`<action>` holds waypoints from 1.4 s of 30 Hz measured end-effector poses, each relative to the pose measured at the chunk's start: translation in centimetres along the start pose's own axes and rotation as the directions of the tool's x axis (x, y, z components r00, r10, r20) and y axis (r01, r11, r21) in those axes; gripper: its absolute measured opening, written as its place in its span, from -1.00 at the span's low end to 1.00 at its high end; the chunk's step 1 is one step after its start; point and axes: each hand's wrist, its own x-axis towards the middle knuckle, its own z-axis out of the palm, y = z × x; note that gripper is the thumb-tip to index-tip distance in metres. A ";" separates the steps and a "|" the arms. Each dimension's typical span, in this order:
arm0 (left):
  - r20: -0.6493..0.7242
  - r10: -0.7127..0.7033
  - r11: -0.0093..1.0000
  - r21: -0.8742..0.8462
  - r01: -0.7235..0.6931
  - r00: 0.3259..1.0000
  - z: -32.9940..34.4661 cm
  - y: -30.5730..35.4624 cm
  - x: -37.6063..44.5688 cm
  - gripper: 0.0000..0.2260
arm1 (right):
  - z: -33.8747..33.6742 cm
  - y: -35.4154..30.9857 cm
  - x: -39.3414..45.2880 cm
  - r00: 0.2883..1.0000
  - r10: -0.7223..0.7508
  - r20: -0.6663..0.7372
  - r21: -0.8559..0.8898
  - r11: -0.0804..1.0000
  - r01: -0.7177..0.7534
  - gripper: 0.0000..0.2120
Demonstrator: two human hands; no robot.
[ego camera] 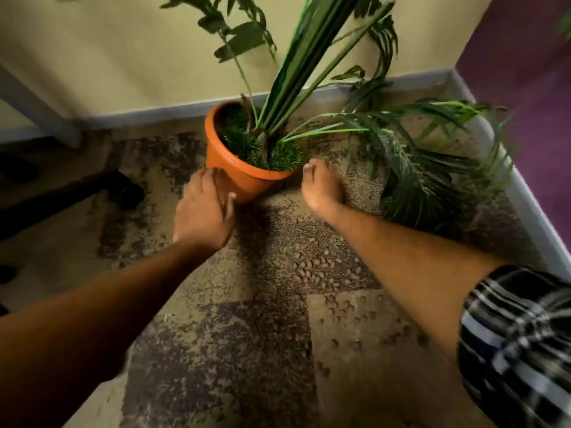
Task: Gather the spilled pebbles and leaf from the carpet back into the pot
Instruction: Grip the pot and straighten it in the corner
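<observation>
Flanking tilted pot (pixel 244 171), hands (pebbles (pixel 312 273) nearer).

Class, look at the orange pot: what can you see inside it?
Inside the orange pot: grass-like green tufts and the plant stems. Soil or pebbles beneath are covered; none show.

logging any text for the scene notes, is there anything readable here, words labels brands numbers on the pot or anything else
None: no word, label, brand, number or sign can be read in this picture.
The orange pot shows a plain side with no print visible.
The checked sleeve carries only a pattern, no lettering.
The carpet and the walls bear no writing.
</observation>
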 end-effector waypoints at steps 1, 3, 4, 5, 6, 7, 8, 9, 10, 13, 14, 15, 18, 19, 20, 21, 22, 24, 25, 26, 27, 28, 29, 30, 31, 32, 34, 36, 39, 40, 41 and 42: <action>-0.098 -0.018 0.997 -0.073 0.011 0.995 0.1 -0.1 1.0 -0.56 | 0.3 -0.4 0.9 0.997 0.081 -0.004 0.107 0.991 -0.080 -0.59; -0.187 -0.166 0.956 -0.270 0.112 0.968 -1.2 1.4 2.5 -0.57 | 0.2 -1.6 2.0 0.965 0.238 0.111 0.391 0.882 -0.263 -0.53; -0.185 -0.290 0.901 -0.384 0.203 0.939 -2.0 2.1 3.5 -0.58 | -0.1 -2.6 2.3 0.936 0.282 0.211 0.488 0.799 -0.351 -0.51; -0.138 -0.412 0.804 -0.520 0.289 0.901 -2.0 2.4 4.7 -0.60 | -0.3 -3.1 2.5 0.918 0.298 0.263 0.555 0.731 -0.397 -0.51; -0.044 -0.519 0.678 -0.630 0.379 0.854 -2.0 2.4 6.0 -0.58 | -0.6 -3.5 2.5 0.902 0.302 0.309 0.590 0.682 -0.431 -0.53; 0.018 -0.577 0.561 -0.717 0.413 0.817 -1.4 1.7 7.5 -0.51 | -0.6 -3.5 2.7 0.895 0.295 0.335 0.601 0.665 -0.445 -0.56; 0.072 -0.607 0.487 -0.754 0.441 0.792 -0.5 0.7 8.9 -0.44 | -0.8 -3.5 2.5 0.878 0.300 0.374 0.609 0.634 -0.476 -0.59; 0.115 -0.616 0.446 -0.764 0.466 0.779 0.3 0.2 9.9 -0.40 | -0.6 -3.3 2.7 0.870 0.300 0.392 0.614 0.619 -0.490 -0.62; 0.148 -0.618 0.428 -0.760 0.489 0.772 0.4 0.3 10.2 -0.44 | -0.5 -3.2 2.8 0.858 0.291 0.424 0.625 0.591 -0.510 -0.65; 0.173 -0.595 0.423 -0.762 0.489 0.785 -1.5 3.6 8.8 -0.71 | -0.1 -2.4 3.0 0.845 0.270 0.462 0.657 0.536 -0.530 -0.76; 0.169 -0.598 0.428 -0.759 0.491 0.783 -1.4 3.9 8.7 -0.73 | -0.2 -2.3 2.9 0.842 0.245 0.480 0.682 0.500 -0.534 -0.79; 0.159 -0.596 0.429 -0.766 0.479 0.787 -1.0 3.8 8.9 -0.74 | -0.2 -2.3 3.0 0.839 0.226 0.496 0.704 0.461 -0.540 -0.79; 0.156 -0.599 0.451 -0.745 0.491 0.786 -0.4 3.1 9.2 -0.72 | -0.4 -2.4 3.1 0.817 0.197 0.543 0.748 0.329 -0.576 -0.72; 0.138 -0.600 0.477 -0.729 0.491 0.788 -0.3 2.9 9.4 -0.72 | -0.4 -2.6 3.2 0.816 0.197 0.544 0.757 0.304 -0.578 -0.70; 0.127 -0.604 0.499 -0.710 0.497 0.787 -0.4 2.9 9.4 -0.73 | -0.4 -2.8 3.3 0.815 0.205 0.542 0.765 0.281 -0.579 -0.68; 0.117 -0.603 0.515 -0.698 0.497 0.789 -0.4 2.8 9.4 -0.74 | -0.4 -3.0 3.4 0.813 0.215 0.541 0.766 0.272 -0.582 -0.67; 0.119 -0.598 0.526 -0.687 0.500 0.793 -0.7 2.8 9.3 -0.75 | -0.2 -3.2 3.5 0.810 0.229 0.540 0.766 0.265 -0.585 -0.66; 0.122 -0.585 0.539 -0.681 0.496 0.802 -0.9 2.7 9.3 -0.73 | 0.1 -3.8 3.6 0.805 0.250 0.538 0.769 0.246 -0.591 -0.62; 0.122 -0.579 0.544 -0.679 0.493 0.806 -1.2 2.8 9.3 -0.75 | 0.2 -4.1 3.6 0.802 0.262 0.537 0.768 0.241 -0.593 -0.60; 0.129 -0.573 0.548 -0.674 0.495 0.809 -1.5 3.0 9.1 -0.82 | 0.2 -4.5 3.5 0.803 0.275 0.529 0.769 0.245 -0.591 -0.60; 0.136 -0.566 0.552 -0.670 0.496 0.813 -1.9 3.1 8.9 -0.88 | 0.2 -4.8 3.4 0.807 0.277 0.521 0.772 0.251 -0.584 -0.60; 0.152 -0.563 0.545 -0.671 0.503 0.812 -2.4 3.3 8.7 -0.86 | 0.3 -4.9 3.5 0.811 0.276 0.515 0.774 0.255 -0.579 -0.61; 0.165 -0.557 0.543 -0.670 0.507 0.814 -2.4 3.4 8.8 -0.83 | 0.6 -4.8 4.0 0.815 0.290 0.502 0.776 0.264 -0.572 -0.61; 0.171 -0.551 0.541 -0.671 0.507 0.816 -2.5 3.4 8.7 -0.82 | 0.8 -4.6 4.4 0.819 0.293 0.493 0.776 0.277 -0.566 -0.60; 0.170 -0.547 0.545 -0.671 0.503 0.820 -2.5 3.4 8.6 -0.81 | 1.3 -4.1 5.2 0.822 0.293 0.489 0.773 0.291 -0.564 -0.57; 0.169 -0.544 0.541 -0.677 0.498 0.822 -2.5 3.6 8.5 -0.81 | 1.4 -3.8 5.7 0.823 0.286 0.490 0.769 0.304 -0.563 -0.56; 0.168 -0.550 0.516 -0.701 0.492 0.818 -2.6 4.1 8.4 -0.86 | -0.1 -4.2 5.2 0.825 0.274 0.495 0.766 0.311 -0.563 -0.58; 0.174 -0.548 0.488 -0.728 0.482 0.818 -2.6 4.7 8.4 -0.86 | -2.7 -4.9 3.9 0.840 0.235 0.490 0.777 0.321 -0.542 -0.64; 0.177 -0.520 0.456 -0.769 0.447 0.836 -2.8 5.9 8.8 -0.89 | -5.1 -4.6 4.1 0.870 0.197 0.452 0.804 0.332 -0.493 -0.70; 0.176 -0.511 0.444 -0.784 0.434 0.841 -2.7 6.5 9.0 -0.88 | -6.0 -4.5 4.2 0.879 0.189 0.438 0.814 0.330 -0.477 -0.72; 0.173 -0.502 0.432 -0.799 0.419 0.847 -2.6 7.2 9.3 -0.87 | -6.7 -4.3 4.3 0.884 0.192 0.426 0.822 0.327 -0.467 -0.73; 0.176 -0.492 0.413 -0.815 0.406 0.853 -2.6 8.1 9.4 -0.85 | -7.6 -4.0 4.4 0.890 0.196 0.411 0.829 0.326 -0.455 -0.73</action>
